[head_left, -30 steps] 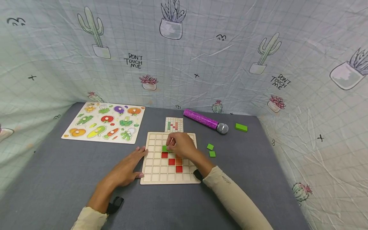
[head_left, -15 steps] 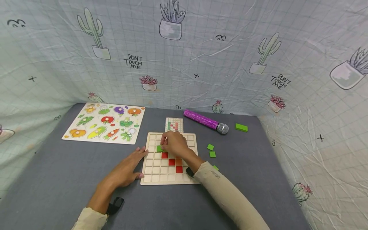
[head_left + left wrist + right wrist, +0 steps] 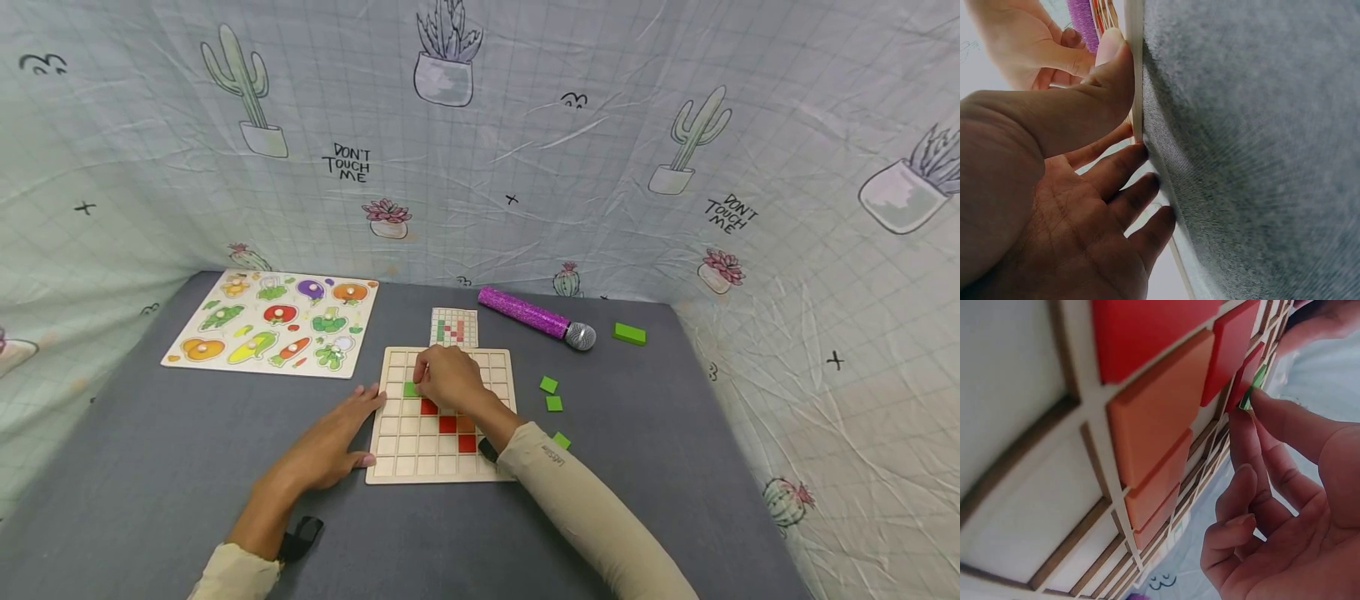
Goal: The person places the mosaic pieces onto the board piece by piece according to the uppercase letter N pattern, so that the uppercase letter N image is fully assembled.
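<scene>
A light wooden grid board [image 3: 405, 467] lies on the dark table. Near its upper left part, my right hand [image 3: 453, 379] pinches a small green square tile [image 3: 410, 389] between thumb and fingers. The right wrist view shows that green tile [image 3: 1261, 378] at the thumb tip, beside a red tile. Red tiles [image 3: 447, 425] run diagonally across the grid squares, with orange tiles [image 3: 1160, 406] next to them, partly hidden by the right hand in the head view. My left hand [image 3: 330, 442] rests at the board's left edge, thumb and fingertips touching it, fingers extended.
Loose green tiles [image 3: 553, 404] lie right of the board, one partly behind the right sleeve. Beyond are a patterned grid card [image 3: 454, 327], a purple glitter microphone [image 3: 525, 311] and a green block [image 3: 629, 333]. A vegetable puzzle board [image 3: 270, 325] lies back left.
My right hand has moved left across the board with the green tile, which now sits one column further left. A third loose green tile has come into view by the sleeve. The left hand stays put.
</scene>
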Action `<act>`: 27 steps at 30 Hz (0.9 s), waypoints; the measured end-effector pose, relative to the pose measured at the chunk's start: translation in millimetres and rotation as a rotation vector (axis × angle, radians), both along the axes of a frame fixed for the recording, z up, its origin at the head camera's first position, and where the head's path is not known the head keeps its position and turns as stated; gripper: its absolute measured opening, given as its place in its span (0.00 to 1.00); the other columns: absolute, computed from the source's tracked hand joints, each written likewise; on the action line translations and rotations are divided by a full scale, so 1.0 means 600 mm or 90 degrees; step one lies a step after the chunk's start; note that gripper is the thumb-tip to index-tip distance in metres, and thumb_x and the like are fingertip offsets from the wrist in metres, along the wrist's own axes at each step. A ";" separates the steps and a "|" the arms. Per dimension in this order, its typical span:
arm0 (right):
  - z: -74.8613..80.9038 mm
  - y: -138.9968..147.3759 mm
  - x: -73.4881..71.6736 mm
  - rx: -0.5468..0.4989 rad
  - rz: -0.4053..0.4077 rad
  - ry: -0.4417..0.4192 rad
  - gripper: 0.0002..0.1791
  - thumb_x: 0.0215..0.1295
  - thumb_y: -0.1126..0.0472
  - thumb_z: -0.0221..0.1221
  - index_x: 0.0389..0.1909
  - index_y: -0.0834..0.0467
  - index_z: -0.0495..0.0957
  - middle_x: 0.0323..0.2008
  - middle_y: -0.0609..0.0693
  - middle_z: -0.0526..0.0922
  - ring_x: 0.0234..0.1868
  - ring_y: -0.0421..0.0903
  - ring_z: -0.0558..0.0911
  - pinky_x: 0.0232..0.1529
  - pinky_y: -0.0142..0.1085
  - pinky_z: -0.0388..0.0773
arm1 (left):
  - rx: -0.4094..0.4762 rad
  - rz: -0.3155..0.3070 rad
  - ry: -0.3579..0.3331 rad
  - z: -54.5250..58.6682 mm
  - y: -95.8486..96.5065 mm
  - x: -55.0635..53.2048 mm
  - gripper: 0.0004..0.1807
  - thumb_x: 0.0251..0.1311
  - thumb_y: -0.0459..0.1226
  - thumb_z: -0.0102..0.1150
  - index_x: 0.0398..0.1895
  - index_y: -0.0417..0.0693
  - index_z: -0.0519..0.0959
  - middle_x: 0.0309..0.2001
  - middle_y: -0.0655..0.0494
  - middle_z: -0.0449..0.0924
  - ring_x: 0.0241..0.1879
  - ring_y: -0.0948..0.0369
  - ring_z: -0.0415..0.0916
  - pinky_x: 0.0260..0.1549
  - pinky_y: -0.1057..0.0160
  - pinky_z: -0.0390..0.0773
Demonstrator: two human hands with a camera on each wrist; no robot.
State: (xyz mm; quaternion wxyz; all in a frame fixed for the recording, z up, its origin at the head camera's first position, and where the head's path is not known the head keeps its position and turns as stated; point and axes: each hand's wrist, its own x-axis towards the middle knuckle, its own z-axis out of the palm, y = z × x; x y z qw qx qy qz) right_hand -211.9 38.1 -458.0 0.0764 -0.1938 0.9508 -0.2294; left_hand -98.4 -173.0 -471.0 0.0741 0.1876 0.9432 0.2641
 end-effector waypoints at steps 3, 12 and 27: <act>0.002 0.005 0.003 -0.010 0.008 -0.007 0.04 0.65 0.59 0.73 0.32 0.48 0.87 0.22 0.40 0.81 0.27 0.39 0.78 0.27 0.34 0.73 | 0.003 0.000 0.002 0.000 0.000 0.000 0.48 0.58 0.34 0.78 0.80 0.36 0.63 0.83 0.36 0.57 0.83 0.34 0.52 0.76 0.31 0.60; 0.010 0.038 0.016 -0.061 0.014 -0.018 0.06 0.63 0.59 0.75 0.38 0.48 0.88 0.27 0.42 0.84 0.28 0.39 0.79 0.29 0.34 0.73 | 0.005 0.000 -0.001 -0.001 0.000 0.001 0.48 0.58 0.33 0.78 0.80 0.36 0.63 0.83 0.36 0.58 0.83 0.34 0.52 0.76 0.30 0.60; 0.007 0.127 0.020 -0.146 -0.024 0.005 0.08 0.61 0.62 0.76 0.40 0.54 0.89 0.28 0.46 0.85 0.33 0.44 0.78 0.34 0.36 0.73 | 0.010 0.002 0.009 -0.002 0.000 0.002 0.49 0.57 0.33 0.78 0.81 0.36 0.63 0.83 0.36 0.57 0.83 0.34 0.52 0.76 0.30 0.60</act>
